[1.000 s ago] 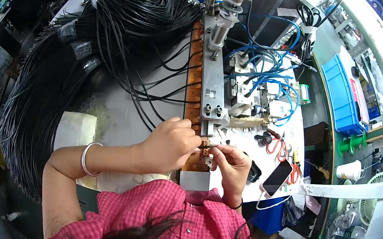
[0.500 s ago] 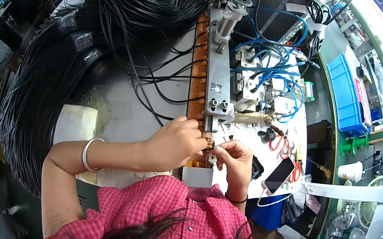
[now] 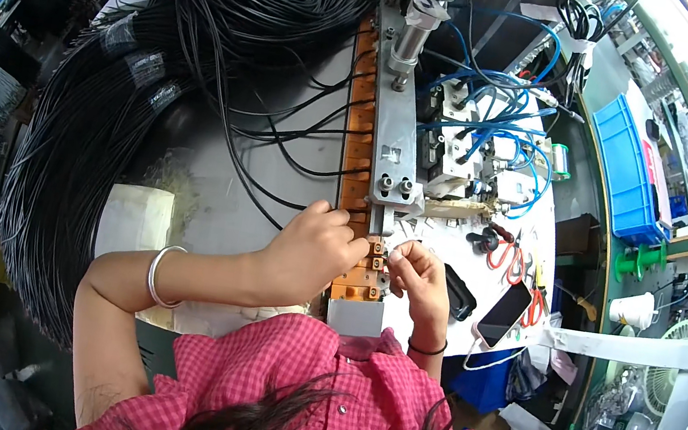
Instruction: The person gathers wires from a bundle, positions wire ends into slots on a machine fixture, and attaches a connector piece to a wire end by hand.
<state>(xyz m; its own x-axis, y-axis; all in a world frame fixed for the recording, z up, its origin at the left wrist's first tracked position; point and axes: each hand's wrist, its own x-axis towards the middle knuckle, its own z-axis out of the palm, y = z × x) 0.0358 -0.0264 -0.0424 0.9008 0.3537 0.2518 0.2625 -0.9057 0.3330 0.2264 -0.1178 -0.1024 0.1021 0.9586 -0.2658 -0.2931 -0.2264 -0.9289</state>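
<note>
My left hand (image 3: pixel 314 251) is curled closed over the orange fixture strip (image 3: pixel 359 141), its knuckles up. A black cable (image 3: pixel 253 193) runs from the left into that hand; the fingers hide its end. Just across the strip, my right hand (image 3: pixel 422 289) has its thumb and forefinger pinched together beside the small orange blocks (image 3: pixel 375 263). Whatever sits in that pinch is too small to make out. Above my hands, a grey metal bar (image 3: pixel 393 146) with bolts runs along the strip. Several other black cables reach the strip farther up.
A large bundle of black cables (image 3: pixel 99 167) fills the left side. Metal cylinders (image 3: pixel 412 41) and blue air tubes (image 3: pixel 497 131) stand at the back right. A phone (image 3: pixel 504 315), a black tray (image 3: pixel 457 294) and red-handled scissors (image 3: pixel 534 308) lie to the right.
My right hand has lifted slightly away from the blocks, and my left fingers have drawn back a little. More of the orange blocks shows between my hands. The cable near my left hand has shifted left.
</note>
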